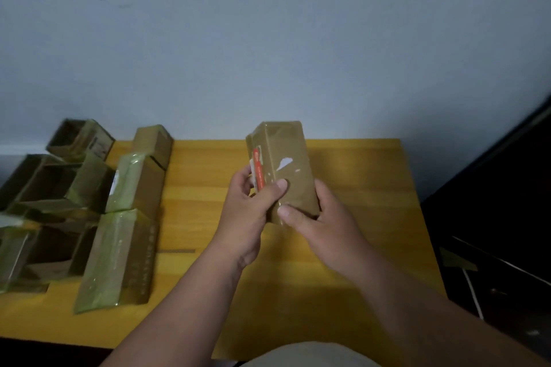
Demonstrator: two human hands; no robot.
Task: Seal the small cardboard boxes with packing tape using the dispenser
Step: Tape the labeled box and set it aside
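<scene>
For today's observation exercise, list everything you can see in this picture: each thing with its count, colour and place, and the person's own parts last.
held box: one, brown, taped, with a red label on its left face, lifted above the table's middle.
other boxes: a cluster, exact count unclear, brown with glossy tape; some sealed, some open, on the table's left side.
strip: one, thin, brown, flat on the table beside the cluster.
table: one, yellow wood, against the wall.
wall: grey-white, behind the table.
dark furniture: black, to the right.
cable: one, white, lower right.
dispenser: not in view.
left hand: grips the held box's lower left.
right hand: grips its lower right.
</scene>
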